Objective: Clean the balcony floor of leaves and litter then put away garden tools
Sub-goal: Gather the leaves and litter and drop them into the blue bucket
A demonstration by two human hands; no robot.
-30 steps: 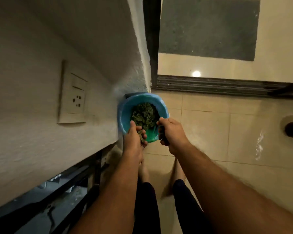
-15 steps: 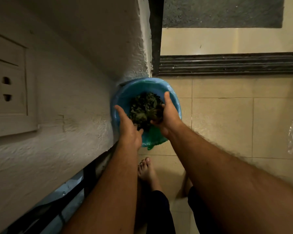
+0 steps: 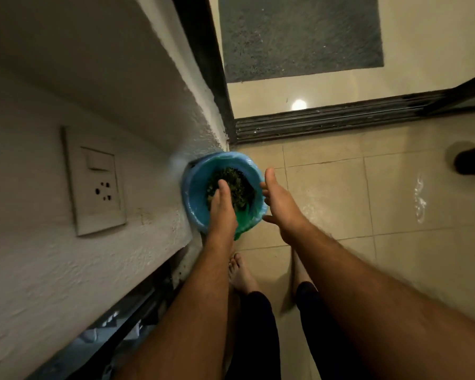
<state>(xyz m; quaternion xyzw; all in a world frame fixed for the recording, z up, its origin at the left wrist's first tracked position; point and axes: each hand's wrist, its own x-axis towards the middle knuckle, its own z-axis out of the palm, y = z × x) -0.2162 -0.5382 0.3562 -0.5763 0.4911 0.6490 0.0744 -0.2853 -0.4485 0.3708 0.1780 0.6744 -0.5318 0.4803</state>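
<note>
Leaves are going into the bin; tools are nowhere in view.

The left hand (image 3: 222, 207) is reaching flat into the bin (image 3: 196, 187), fingers together over the leaves (image 3: 237, 185), gripping nothing I can make out, while the right hand (image 3: 279, 200) is hovering spread and empty beside the rim. The bin is sitting in the corner against the wall (image 3: 148, 111). The visible floor (image 3: 327, 193) is looking swept, so gathering seems nearly done; putting tools away is probably remaining.

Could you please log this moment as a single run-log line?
left hand: open, over leaves in bin | right hand: open, empty, beside rim
</note>
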